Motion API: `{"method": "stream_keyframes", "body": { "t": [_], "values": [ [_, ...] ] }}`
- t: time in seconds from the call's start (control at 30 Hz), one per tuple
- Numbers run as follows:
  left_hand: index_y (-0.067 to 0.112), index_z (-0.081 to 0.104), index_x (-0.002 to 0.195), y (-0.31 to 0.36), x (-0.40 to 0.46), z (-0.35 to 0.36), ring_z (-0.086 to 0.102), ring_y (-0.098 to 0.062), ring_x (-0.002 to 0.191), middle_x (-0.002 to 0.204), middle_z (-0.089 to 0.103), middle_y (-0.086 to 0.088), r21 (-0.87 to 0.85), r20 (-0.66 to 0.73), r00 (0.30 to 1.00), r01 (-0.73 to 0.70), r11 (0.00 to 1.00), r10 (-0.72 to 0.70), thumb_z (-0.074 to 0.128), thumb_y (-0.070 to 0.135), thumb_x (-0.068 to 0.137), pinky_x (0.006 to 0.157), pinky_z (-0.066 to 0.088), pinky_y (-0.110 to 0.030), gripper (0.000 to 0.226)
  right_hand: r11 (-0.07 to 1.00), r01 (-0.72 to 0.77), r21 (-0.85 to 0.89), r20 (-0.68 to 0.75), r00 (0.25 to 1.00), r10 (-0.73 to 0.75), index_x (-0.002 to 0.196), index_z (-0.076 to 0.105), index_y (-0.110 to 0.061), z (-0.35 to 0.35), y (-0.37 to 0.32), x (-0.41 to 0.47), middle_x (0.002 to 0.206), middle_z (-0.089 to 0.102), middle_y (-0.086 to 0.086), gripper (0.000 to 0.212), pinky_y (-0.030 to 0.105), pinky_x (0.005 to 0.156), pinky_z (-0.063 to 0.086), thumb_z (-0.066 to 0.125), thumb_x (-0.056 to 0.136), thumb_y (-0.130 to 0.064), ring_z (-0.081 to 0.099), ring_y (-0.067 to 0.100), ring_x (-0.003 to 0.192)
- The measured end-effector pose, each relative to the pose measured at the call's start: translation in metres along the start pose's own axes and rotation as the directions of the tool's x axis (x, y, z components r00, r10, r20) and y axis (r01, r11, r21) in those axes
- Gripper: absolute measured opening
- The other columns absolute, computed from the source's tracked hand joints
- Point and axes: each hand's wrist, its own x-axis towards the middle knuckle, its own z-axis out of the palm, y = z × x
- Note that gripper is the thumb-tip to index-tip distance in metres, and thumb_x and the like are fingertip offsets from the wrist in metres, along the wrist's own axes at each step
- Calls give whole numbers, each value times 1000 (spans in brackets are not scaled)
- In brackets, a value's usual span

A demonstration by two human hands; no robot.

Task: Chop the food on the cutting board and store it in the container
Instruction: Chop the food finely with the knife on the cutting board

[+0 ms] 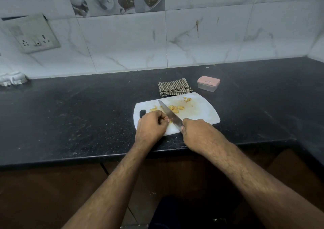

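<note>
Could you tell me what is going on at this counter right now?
A person is chopping yellow food on a white cutting board. The right hand grips the knife, while the left hand pinches a small piece against the blade. Cut slices lie on the board. The container, lid on, sits behind beside a cloth.

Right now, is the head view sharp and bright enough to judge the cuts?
Head view: dim, bluish light; wide-angle bending curves the black stone counter edge. The steel knife blade reads clearly, but the yellow food slices are small and soft, and the left hand hides the piece being cut.
</note>
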Motion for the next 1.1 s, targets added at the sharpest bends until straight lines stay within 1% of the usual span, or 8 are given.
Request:
{"method": "stream_keyframes", "body": {
  "t": [0.27,0.37,0.5,0.63,0.8,0.87,0.97,1.1],
  "values": [
    [25,70,81,0,0,0,61,-5,69,69,65,14,-34,-16,1000,11,999,-12,65,28,94,70,52,-30,14,999,-22,-43,22,999,23,129,51,-17,-3,-1,0,98,52,2,28,38,83,54,45,104,-28,57,20,95],
    [25,72,81,1,-1,-1,62,-7,71,70,67,12,-50,-16,1000,14,999,-15,63,32,94,70,53,-32,17,999,-19,-45,29,999,20,129,51,-18,-2,-2,0,97,51,2,28,36,79,51,45,104,-28,55,20,93],
    [29,69,76,1,-2,-1,64,-2,69,68,68,16,-30,15,1000,-12,999,12,68,34,87,74,56,-32,12,998,-9,-56,20,1000,10,129,50,-18,3,-3,1,89,47,0,27,34,73,47,46,104,-28,54,18,88],
    [30,69,76,1,-2,-2,63,1,68,68,68,17,-17,30,999,-15,1000,16,71,32,85,80,57,-37,10,997,1,-74,19,1000,0,126,48,-17,7,-4,0,81,44,-1,24,34,69,46,43,103,-19,53,18,82],
    [29,71,78,0,-2,-3,65,0,70,70,70,16,-16,40,999,9,1000,-9,72,31,86,82,58,-38,9,996,5,-91,74,997,2,136,44,-18,4,-13,4,96,49,3,40,35,77,51,48,98,-9,53,20,88],
    [28,70,78,2,-5,-4,65,-1,71,71,70,15,-8,37,999,11,1000,-11,72,30,87,83,57,-39,9,996,1,-91,102,995,8,136,43,-18,0,-12,4,99,50,4,38,35,78,51,50,99,-13,54,20,91],
    [27,68,80,7,-7,-5,64,-3,74,72,69,13,18,20,1000,-8,1000,8,66,28,88,85,56,-41,9,998,-4,-62,71,997,9,129,49,-18,-2,-1,5,95,50,1,27,39,83,52,47,103,-23,56,22,94],
    [27,63,84,10,-7,-5,61,-10,83,81,68,15,94,-13,998,-65,993,67,57,24,90,93,48,-45,9,999,-41,-9,-12,999,41,126,50,-21,-5,10,-1,81,42,-3,23,37,75,48,44,104,-24,52,21,88]
  ]
}}
